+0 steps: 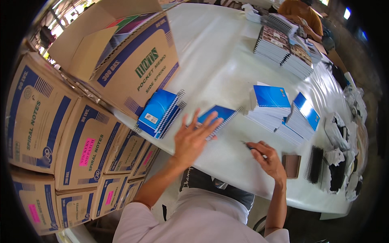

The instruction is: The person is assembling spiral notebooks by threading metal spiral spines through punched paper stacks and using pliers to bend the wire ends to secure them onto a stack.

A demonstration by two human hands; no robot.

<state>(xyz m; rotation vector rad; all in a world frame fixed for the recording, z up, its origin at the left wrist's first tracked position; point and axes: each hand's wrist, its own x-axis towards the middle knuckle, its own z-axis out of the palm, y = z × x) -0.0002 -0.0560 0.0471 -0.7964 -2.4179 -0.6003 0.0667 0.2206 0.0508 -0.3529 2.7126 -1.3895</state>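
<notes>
A blue spiral notebook (218, 114) lies on the white table in front of me, its wire binding along the right side. My left hand (193, 135) is over it with fingers spread, the fingertips reaching across its cover; whether they press on it I cannot tell. To the right, just above the table, my right hand (265, 157) is closed around a small dark tool (250, 146) with a thin tip pointing left; most of it is hidden in the fingers. Left of my left hand sits a stack of blue spiral notebooks (158, 111), coils showing at its edges.
Two stacks of blue-covered notebooks (270, 98) stand right of centre. A small brown tray (291, 166), black wire coils (314, 164) and plastic wrapping (338, 133) lie at right. Larger spiral books (279, 44) and another person (302, 16) are at far right. Cartons (87, 141) line the left.
</notes>
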